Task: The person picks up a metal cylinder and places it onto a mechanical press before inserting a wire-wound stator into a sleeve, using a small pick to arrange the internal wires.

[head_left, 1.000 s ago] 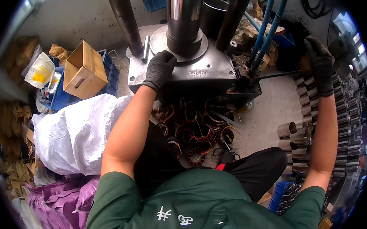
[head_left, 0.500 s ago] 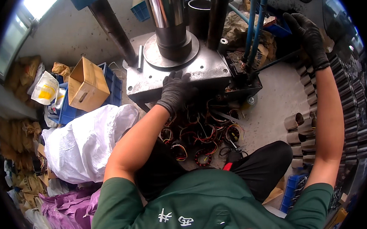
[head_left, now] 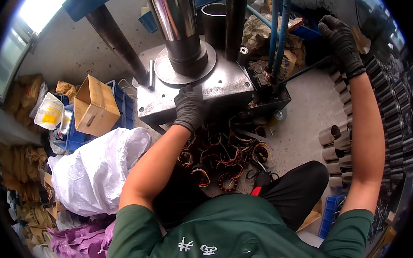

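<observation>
My left hand (head_left: pixel 190 109), in a dark grey knit glove, rests at the front edge of a steel press table (head_left: pixel 221 90). Its fingers touch the top near the edge, and nothing shows in them. Behind it, a shiny metal cylinder (head_left: pixel 172 18) stands upright on a darker round block (head_left: pixel 185 55) over a disc (head_left: pixel 161 74). My right hand (head_left: pixel 343 44), gloved alike, is raised at the far right with its fingers bent. A dark lever (head_left: pixel 306 71) runs up to its palm; the glove hides the lever's end, and what the fingers hold is hidden.
Several wire-wound rings (head_left: pixel 228 181) lie on the floor below the table. Rows of metal sleeves (head_left: pixel 330 136) line the right side. To the left are a cardboard box (head_left: pixel 91 109), blue crates (head_left: pixel 127 110) and a white sack (head_left: pixel 97 174). Dark posts (head_left: pixel 118 45) flank the cylinder.
My left hand's fingers have drawn in at the table edge. The right hand's fingers are bent more than before. The view has shifted slightly, moving the press leftward in the picture.
</observation>
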`<action>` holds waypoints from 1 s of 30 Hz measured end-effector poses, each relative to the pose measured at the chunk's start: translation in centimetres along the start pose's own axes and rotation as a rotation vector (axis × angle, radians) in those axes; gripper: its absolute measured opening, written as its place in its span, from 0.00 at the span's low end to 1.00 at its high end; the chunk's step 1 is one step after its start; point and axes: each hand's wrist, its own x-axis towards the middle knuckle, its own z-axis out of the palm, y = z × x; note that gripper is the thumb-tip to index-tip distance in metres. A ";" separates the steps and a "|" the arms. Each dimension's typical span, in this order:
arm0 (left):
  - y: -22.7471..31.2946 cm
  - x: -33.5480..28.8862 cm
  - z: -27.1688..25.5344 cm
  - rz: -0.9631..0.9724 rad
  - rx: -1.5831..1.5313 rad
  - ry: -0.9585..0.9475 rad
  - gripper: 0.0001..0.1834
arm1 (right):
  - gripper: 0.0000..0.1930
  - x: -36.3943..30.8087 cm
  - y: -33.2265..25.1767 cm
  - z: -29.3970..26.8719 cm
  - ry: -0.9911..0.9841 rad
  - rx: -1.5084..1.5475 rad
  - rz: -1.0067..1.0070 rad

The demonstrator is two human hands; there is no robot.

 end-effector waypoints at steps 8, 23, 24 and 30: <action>1.9 -1.2 4.1 0.473 0.040 0.090 0.40 | 0.25 -0.3 -0.9 0.5 0.035 0.028 0.025; 5.6 6.1 3.2 0.291 -0.108 0.002 0.39 | 0.21 -0.7 -1.8 -0.7 -0.058 0.005 0.025; 6.3 6.6 2.9 0.251 -0.085 -0.012 0.39 | 0.21 -0.9 -1.6 -0.7 -0.055 0.001 0.025; 7.5 8.3 4.3 0.093 -0.069 0.052 0.39 | 0.19 -2.0 -2.4 -1.5 -0.101 0.069 0.029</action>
